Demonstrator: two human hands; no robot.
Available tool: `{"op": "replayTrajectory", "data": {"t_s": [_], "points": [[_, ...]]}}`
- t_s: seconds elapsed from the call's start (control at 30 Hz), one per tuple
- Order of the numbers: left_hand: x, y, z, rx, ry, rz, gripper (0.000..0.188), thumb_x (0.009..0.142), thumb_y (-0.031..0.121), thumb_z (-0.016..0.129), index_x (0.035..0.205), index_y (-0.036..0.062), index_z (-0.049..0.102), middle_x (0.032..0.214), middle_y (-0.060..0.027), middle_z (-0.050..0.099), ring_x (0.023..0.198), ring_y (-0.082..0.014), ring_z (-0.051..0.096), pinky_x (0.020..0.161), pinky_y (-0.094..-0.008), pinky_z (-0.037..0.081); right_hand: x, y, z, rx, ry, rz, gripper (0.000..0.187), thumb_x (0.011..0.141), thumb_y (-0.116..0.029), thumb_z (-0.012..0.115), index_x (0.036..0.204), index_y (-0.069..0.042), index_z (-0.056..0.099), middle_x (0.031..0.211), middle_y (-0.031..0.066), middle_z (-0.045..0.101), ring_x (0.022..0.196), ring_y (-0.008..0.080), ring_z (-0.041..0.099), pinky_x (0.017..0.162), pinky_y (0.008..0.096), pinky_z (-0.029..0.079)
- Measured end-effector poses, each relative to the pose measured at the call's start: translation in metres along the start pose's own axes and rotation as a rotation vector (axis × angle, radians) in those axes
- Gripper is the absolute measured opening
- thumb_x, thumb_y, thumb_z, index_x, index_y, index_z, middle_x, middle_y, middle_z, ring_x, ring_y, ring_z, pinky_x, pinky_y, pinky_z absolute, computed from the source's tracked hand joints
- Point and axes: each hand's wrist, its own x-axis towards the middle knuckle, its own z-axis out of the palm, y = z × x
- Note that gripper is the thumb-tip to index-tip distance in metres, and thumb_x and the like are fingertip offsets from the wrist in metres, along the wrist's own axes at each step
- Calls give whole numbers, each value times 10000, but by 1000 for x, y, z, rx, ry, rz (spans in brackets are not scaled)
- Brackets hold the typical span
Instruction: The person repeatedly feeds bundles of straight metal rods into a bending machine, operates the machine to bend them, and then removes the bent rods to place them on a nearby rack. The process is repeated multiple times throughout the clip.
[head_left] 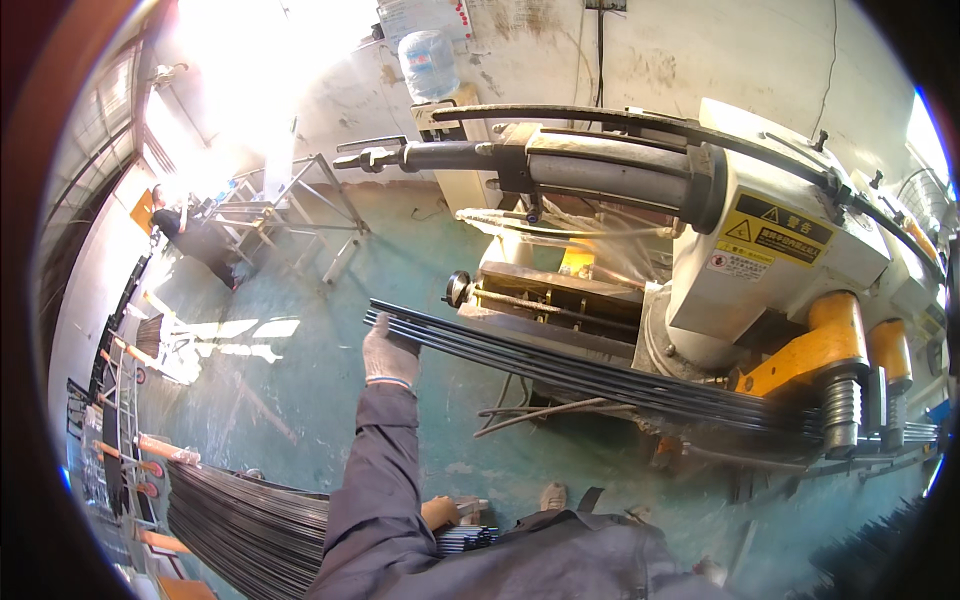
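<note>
My left hand (390, 355), in a pale glove with a grey sleeve behind it, is closed on the left ends of several thin dark metal tubes (560, 357). The tubes lie side by side and slant down to the right, in front of a large cream-coloured machine (690, 305). Their far part runs under a yellow machine arm (815, 345) and past a ribbed metal roller (842, 415). That stretch is dark and blurred. My right hand does not show.
A large stack of dark tubes (250, 515) lies at the lower left, by a rack with orange rollers (165, 450). The machine's long horizontal cylinder (610, 165) reaches left at the back. Metal frames (300, 210) and another person (195, 240) are at the far left.
</note>
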Motion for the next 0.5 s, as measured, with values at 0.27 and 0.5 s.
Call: {"op": "replayTrajectory", "data": {"t_s": [0.27, 0.5], "points": [[45, 38, -23, 197, -76, 68, 401, 1186, 270, 608, 1553, 109, 616, 1453, -171, 739, 1241, -345, 727, 1055, -564, 619, -76, -4, 9, -160, -2, -151, 237, 1040, -241, 677, 930, -47, 760, 702, 95, 727, 531, 247, 660, 489, 444, 493], [43, 42, -37, 351, -184, -45, 548, 1169, 465, 669, 1661, 246, 568, 1520, -145, 716, 1284, -346, 736, 1096, -568, 623, -121, -65, -26, -534, -132, -380, 351, 983, -319, 645, 799, -57, 786, 722, 97, 747, 641, 203, 683, 607, 421, 509]]}}
